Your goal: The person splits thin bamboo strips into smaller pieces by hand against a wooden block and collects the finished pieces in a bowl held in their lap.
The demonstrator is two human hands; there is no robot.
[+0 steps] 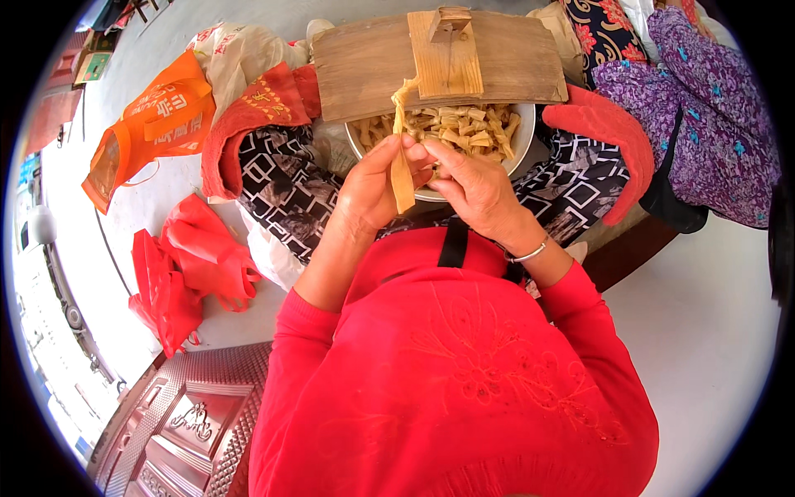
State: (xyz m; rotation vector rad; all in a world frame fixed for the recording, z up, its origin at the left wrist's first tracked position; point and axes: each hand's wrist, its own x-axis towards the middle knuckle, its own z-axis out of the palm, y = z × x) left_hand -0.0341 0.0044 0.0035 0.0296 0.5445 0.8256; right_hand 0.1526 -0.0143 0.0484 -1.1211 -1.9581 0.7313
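A long pale-yellow flat strip [402, 178] stands upright in front of me, its upper end twisted and its lower end hanging flat. My left hand [368, 186] is closed, pinching the strip between thumb and fingers. Against those fingertips, my right hand [480, 186] is also closed in a pinch at the strip's middle; the exact grip is partly hidden. Just beyond both hands, a white-rimmed basin [525, 149] holds many short yellow pieces [468, 132], some looking knotted. The fingers cover part of its near side.
A wooden board [356, 66] lies across the basin's far side, bearing a smaller plank [451, 66] with a notched block [450, 25]. Red cloths [609, 141] cover my knees. Orange [161, 116] and red bags [207, 248] are at left. Another person's purple patterned clothing [720, 124] is at right.
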